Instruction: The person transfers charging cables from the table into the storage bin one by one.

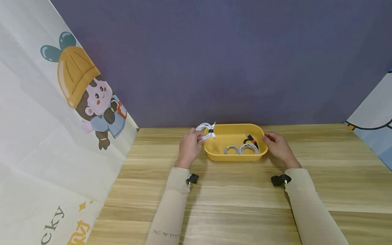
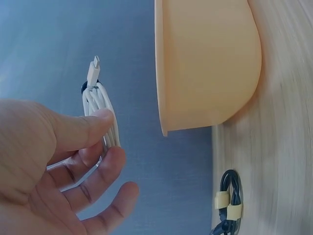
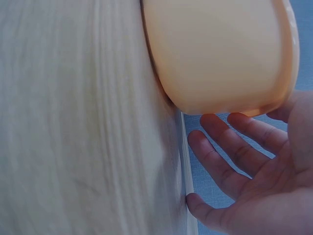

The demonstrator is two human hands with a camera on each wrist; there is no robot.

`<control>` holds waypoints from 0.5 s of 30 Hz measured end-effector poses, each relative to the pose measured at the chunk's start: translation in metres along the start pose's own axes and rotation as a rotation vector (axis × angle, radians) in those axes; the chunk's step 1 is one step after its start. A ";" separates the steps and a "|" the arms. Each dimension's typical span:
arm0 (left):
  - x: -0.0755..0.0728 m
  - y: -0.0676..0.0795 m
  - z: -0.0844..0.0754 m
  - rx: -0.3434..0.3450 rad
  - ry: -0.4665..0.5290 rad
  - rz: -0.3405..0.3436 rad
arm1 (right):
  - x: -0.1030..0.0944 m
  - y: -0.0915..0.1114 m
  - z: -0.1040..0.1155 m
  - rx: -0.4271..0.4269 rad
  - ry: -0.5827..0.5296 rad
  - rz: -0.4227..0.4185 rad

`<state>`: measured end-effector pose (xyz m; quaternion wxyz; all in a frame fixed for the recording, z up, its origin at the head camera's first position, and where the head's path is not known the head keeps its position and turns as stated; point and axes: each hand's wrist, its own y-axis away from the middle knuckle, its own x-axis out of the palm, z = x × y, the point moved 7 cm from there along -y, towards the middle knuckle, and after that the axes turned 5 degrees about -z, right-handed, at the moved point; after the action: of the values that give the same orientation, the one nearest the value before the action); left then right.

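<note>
- Left hand (image 1: pixel 190 144): thumb and fingertips pinch a white cable coil (image 1: pixel 206 131), bound with a black tie; little finger free.
- Coil position: raised above rim height at the left end of the yellow basket (image 1: pixel 235 158); whether it is fully past the rim cannot be told. Its plug ends stand out from the bundle.
- Right hand (image 1: pixel 279 148): thumb at the rim, other fingers spread along the outside of the right end wall; a light grip, judged adequate to steady the basket.
- Basket contents: a grey coil (image 1: pixel 231 150), a pale coil (image 1: pixel 248 149) and a black cable (image 1: pixel 251 140), all toward the front right.
- Worktop (image 1: pixel 242 194): a strapped black cord (image 2: pixel 229 200) lies outside the basket, near its left end.
- Recommendation: maintain the pinch near the tie, carry the plugs clear of the rim, and use the bare left floor, lowering rather than dropping.
</note>
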<state>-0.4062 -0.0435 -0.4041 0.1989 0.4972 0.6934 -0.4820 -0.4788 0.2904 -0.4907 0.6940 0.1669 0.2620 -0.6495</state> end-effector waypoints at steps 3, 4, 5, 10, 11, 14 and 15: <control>0.001 0.000 -0.002 0.011 -0.006 0.002 | 0.000 0.000 0.000 0.006 -0.004 0.007; 0.002 0.000 -0.002 0.012 -0.009 0.004 | 0.000 0.000 0.000 0.010 -0.005 0.009; 0.003 0.000 -0.003 0.015 -0.010 0.006 | 0.000 0.001 0.000 0.012 -0.006 0.010; 0.004 0.001 -0.006 0.022 -0.019 0.012 | 0.000 0.000 -0.001 0.017 -0.007 0.010; 0.004 0.002 -0.007 0.027 -0.018 0.009 | 0.000 0.000 -0.001 0.015 -0.008 0.009; 0.005 0.003 -0.010 0.040 -0.023 0.005 | 0.000 0.000 -0.002 0.011 -0.009 0.007; 0.005 0.003 -0.010 0.043 -0.024 0.004 | 0.000 0.000 -0.002 0.009 -0.008 0.007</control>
<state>-0.4040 -0.0318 -0.4045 0.1976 0.4970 0.6793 -0.5024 -0.4795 0.2910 -0.4922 0.6965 0.1683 0.2556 -0.6490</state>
